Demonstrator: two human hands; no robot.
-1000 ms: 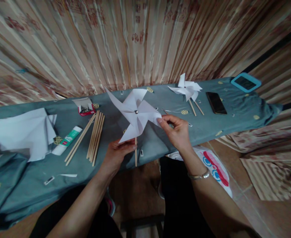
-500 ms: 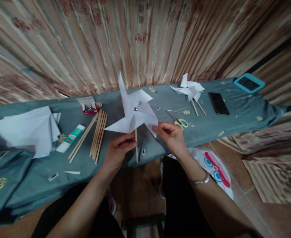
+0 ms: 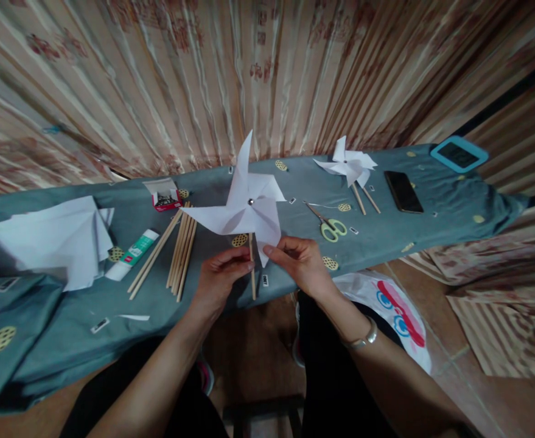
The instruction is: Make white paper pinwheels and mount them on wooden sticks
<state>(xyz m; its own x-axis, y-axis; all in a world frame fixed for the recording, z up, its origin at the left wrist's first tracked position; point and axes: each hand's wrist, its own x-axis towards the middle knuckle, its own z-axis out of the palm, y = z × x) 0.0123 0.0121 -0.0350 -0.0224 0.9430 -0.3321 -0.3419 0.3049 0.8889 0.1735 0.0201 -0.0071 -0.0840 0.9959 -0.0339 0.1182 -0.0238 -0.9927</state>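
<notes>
A white paper pinwheel [image 3: 244, 210] with a shiny pin at its centre stands upright above the front part of the table. My left hand [image 3: 221, 277] pinches its thin wooden stick [image 3: 253, 286] below the blades. With thumb and fingers, my right hand [image 3: 300, 261] grips the tip of the lower right blade. To the left of my left hand lie several wooden sticks [image 3: 181, 252] and a green and white glue stick [image 3: 132, 254]. Scissors with light green handles [image 3: 333, 229] rest beyond my right hand.
White paper sheets [image 3: 52, 237] lie at the left, near an open red box [image 3: 165, 199] of small metal pieces. Finished-looking pinwheels [image 3: 347, 163] rest at the back right, beside a dark phone [image 3: 403, 191] and a blue-framed device [image 3: 459, 154]. A patterned curtain [image 3: 249, 91] hangs behind the cloth-covered table [image 3: 377, 240].
The pinwheel's blades have turned counterclockwise. My right hand, on a blade tip, has moved down and left, uncovering the scissors' handles. My left hand keeps its place on the stick.
</notes>
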